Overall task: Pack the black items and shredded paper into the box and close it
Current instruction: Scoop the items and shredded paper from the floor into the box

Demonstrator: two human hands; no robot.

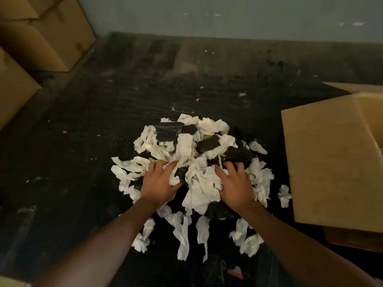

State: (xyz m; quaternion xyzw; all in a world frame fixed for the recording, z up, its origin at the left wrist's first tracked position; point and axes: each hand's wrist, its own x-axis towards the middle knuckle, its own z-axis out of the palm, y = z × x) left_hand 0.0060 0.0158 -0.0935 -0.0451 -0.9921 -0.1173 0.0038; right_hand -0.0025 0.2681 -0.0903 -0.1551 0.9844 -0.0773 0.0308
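A heap of white shredded paper (204, 189) lies on the dark floor in the middle of the view, with several black items (208, 144) mixed into it. My left hand (158, 184) presses on the heap's left side, fingers spread and thumb dug into the paper. My right hand (235, 183) rests on its right side, fingers spread over paper and a black item. Whether either hand grips anything is unclear. The brown cardboard box (331, 162) stands at the right, its near flap raised toward me and its inside hidden.
Stacked cardboard boxes (41, 32) fill the upper left corner by the grey wall. Loose paper scraps (284, 195) lie beside the box and in front of the heap. The dark floor mat (72, 141) stretches to the left.
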